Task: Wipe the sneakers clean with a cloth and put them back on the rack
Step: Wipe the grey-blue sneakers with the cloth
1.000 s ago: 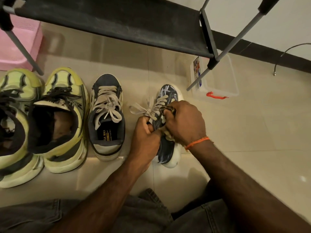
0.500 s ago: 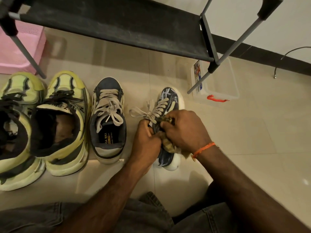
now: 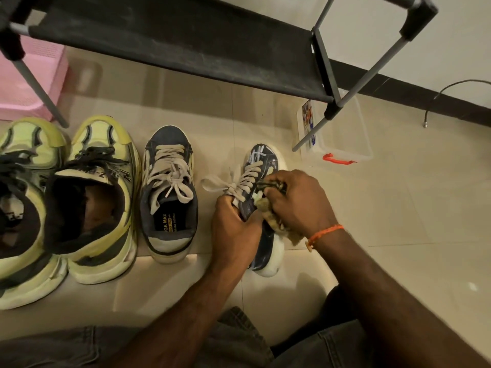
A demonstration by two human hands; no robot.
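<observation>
A navy sneaker (image 3: 261, 160) with cream laces and a white sole is tipped on its side on the floor tiles. My left hand (image 3: 233, 229) grips its collar. My right hand (image 3: 297, 205) presses a crumpled yellowish cloth (image 3: 276, 221) against the sneaker's side, just behind the laces. Its matching navy sneaker (image 3: 170, 192) stands upright to the left. Two yellow-green sneakers (image 3: 98, 197) (image 3: 21, 208) with black laces stand further left. The black shoe rack (image 3: 186, 41) spans the top of the view, above the shoes.
A pink plastic basket (image 3: 29, 81) stands behind the rack's left leg. A clear lidded box (image 3: 342, 139) with an orange clip lies by the rack's right leg. A dark cable (image 3: 451, 86) hangs at the wall. My knees in dark trousers fill the bottom edge.
My right hand and the cloth have slid back and forth along the navy sneaker's side. The left hand keeps its grip; the other shoes have not moved.
</observation>
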